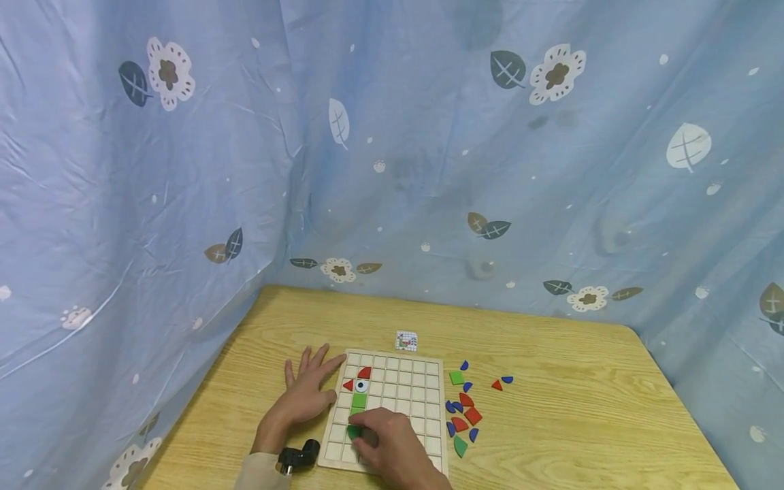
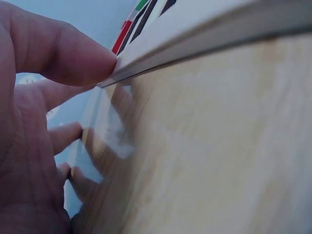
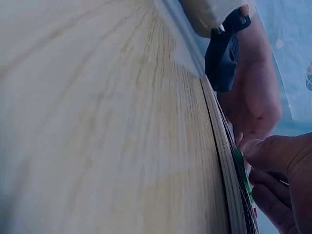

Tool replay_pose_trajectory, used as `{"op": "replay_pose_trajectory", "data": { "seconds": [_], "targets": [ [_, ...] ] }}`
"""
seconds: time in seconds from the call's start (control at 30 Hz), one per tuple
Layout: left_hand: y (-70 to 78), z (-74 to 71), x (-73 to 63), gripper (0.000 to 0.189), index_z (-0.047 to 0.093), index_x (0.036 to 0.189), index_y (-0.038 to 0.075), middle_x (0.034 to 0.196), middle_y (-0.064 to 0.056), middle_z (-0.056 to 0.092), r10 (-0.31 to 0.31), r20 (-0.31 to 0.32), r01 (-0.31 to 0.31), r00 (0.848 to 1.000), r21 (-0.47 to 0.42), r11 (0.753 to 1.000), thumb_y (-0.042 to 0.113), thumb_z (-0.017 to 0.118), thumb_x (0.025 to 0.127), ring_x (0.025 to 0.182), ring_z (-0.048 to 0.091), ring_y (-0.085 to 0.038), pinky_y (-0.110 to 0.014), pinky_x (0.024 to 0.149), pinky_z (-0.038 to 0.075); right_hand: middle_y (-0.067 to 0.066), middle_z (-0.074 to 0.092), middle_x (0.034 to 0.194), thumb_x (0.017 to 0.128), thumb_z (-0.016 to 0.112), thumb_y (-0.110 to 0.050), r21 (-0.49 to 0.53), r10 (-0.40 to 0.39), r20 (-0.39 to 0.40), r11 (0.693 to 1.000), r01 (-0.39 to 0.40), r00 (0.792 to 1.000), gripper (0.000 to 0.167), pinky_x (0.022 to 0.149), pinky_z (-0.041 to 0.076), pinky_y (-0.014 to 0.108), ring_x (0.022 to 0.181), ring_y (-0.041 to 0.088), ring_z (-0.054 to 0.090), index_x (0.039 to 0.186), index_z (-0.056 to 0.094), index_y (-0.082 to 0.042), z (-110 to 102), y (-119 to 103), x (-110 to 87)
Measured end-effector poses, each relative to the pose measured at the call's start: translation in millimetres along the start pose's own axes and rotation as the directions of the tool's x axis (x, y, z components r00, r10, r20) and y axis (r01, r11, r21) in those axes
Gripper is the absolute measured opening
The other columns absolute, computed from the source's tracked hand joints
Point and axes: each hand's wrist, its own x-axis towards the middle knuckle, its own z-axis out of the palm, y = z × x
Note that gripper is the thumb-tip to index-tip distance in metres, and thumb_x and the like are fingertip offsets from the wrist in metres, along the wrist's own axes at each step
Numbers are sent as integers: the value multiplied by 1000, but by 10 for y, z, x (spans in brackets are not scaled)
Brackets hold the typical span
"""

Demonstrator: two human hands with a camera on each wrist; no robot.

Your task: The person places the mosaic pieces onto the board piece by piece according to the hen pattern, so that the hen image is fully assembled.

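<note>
A wooden grid board (image 1: 429,368) lies on the table. My left hand (image 1: 305,393) is spread beside it, its thumb and forefinger touching the board's left edge; the left wrist view shows the thumb (image 2: 90,63) against that edge. Over the board's lower left part, my right hand (image 1: 395,439) pinches a dark green quarter-circle piece (image 1: 353,431) between thumb and forefinger, low at the grid. Above it in the same column are a green square (image 1: 359,400), a white eye tile (image 1: 362,386) and a red quarter-circle (image 1: 365,373). A red triangle (image 1: 348,385) sits left of the eye.
Loose pieces lie right of the board, among them a light green square (image 1: 456,378), a red square (image 1: 473,416), a green quarter-circle (image 1: 461,446) and several blue half-circles. A small pattern card (image 1: 406,341) rests behind the board. A blue curtain (image 1: 416,170) hangs around the table (image 1: 569,401).
</note>
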Motion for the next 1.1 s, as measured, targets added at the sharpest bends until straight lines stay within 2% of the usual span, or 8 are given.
{"op": "replay_pose_trajectory", "data": {
  "seconds": [0.17, 0.5, 0.67, 0.8, 0.93, 1.1],
  "targets": [
    [-9, 11, 4, 76, 52, 165, 17, 182, -23, 19, 0, -1, 0, 1000, 9, 1000, 7, 63, 90, 168, -6, -54, -78, 121, -25, -7, 83, 115, 93, 85, -8, 17, -25, -12, 1000, 25, 1000, 28, 92, 62, 22, 106, -1, 73, 120, 83, -15, 36, -4, 16],
    [-1, 11, -2, 77, 52, 165, 17, 182, -23, 19, -5, -4, 5, 1000, 0, 1000, 8, 64, 89, 169, -6, -53, -77, 122, -25, -7, 83, 113, 92, 85, -8, -40, -46, -19, 998, 45, 999, 28, 91, 62, 20, 105, -3, 72, 119, 83, -15, 94, 27, 12],
    [-9, 16, -6, 77, 52, 165, 18, 182, -23, 19, -5, -3, 5, 1000, 1, 1000, 8, 64, 90, 169, -7, -53, -77, 122, -25, -6, 83, 111, 92, 85, -8, 25, -79, -57, 996, 81, 995, 26, 87, 62, 20, 100, 0, 74, 117, 82, -14, 43, 47, -36],
    [-13, 19, -9, 77, 52, 165, 19, 182, -23, 19, -9, -3, 9, 1000, 1, 1000, 9, 64, 90, 169, -7, -52, -76, 122, -26, -4, 83, 113, 96, 84, -13, 181, 18, -51, 983, -8, 999, 24, 88, 63, 24, 100, 3, 76, 119, 82, -13, -69, 88, -126],
    [-14, 19, -9, 77, 51, 166, 18, 183, -22, 17, -10, 4, 10, 1000, -12, 1000, 8, 63, 90, 169, -9, -52, -75, 121, -27, -1, 84, 115, 97, 83, -17, 331, 146, -28, 935, -128, 989, 26, 93, 65, 29, 104, 9, 79, 123, 82, -13, -250, 190, -253],
    [-14, 19, -5, 79, 50, 166, 18, 183, -22, 16, -11, 10, 11, 1000, -23, 1000, 7, 62, 89, 169, -9, -51, -75, 121, -28, 7, 83, 121, 97, 83, -18, 402, 206, -3, 896, -188, 979, 31, 96, 64, 29, 108, 17, 80, 127, 81, -10, -551, 402, -460]
  ]
}}
